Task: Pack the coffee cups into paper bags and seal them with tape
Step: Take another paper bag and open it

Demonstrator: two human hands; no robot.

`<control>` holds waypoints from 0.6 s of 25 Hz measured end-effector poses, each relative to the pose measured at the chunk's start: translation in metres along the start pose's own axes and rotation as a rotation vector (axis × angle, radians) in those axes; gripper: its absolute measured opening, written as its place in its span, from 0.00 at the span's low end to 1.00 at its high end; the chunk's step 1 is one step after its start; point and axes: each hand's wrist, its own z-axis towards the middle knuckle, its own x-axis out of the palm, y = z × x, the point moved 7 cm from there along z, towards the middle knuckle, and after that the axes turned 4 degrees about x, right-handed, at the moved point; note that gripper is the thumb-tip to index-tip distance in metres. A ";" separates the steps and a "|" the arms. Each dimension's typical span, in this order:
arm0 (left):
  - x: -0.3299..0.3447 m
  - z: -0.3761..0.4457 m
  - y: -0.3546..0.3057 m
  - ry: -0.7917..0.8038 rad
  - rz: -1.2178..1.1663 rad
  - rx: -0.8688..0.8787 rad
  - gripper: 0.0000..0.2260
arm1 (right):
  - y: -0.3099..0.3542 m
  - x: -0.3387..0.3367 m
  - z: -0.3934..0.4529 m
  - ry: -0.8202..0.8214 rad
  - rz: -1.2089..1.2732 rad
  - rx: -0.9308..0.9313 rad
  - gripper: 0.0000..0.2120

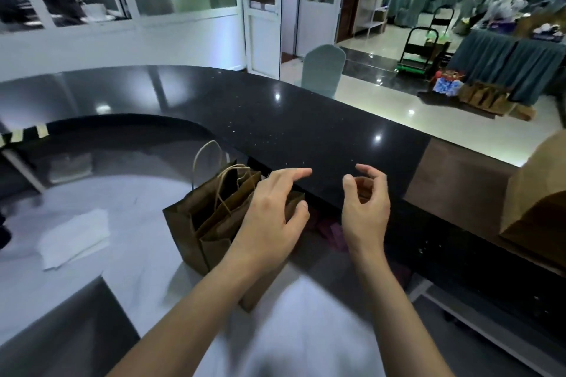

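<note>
Two brown paper bags with twisted handles stand open side by side on the white lower desk, against the black counter. My left hand is spread over the right-hand bag's top, fingers relaxed and thumb near its rim. My right hand hovers to the right of the bags at the counter's edge. Its thumb and fingers curl into a C around a brownish patch, which may be tape or only my shadowed palm. No coffee cup is in view.
The glossy black counter curves across the middle. Short tape strips hang on its inner edge at the left. White paper sheets lie on the desk. A large brown paper bag stands at the right edge.
</note>
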 end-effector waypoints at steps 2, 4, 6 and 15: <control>-0.019 -0.011 0.003 -0.081 0.011 0.011 0.19 | -0.005 0.017 -0.002 0.056 -0.023 0.008 0.08; -0.036 -0.023 0.011 -0.172 0.034 -0.004 0.18 | -0.011 0.031 -0.003 0.132 -0.077 0.007 0.07; -0.045 -0.037 0.023 -0.202 0.094 -0.049 0.17 | -0.016 0.046 -0.005 0.246 -0.167 -0.017 0.08; -0.038 -0.088 0.078 0.098 0.419 -0.261 0.20 | -0.045 0.075 -0.018 0.528 -0.456 -0.030 0.09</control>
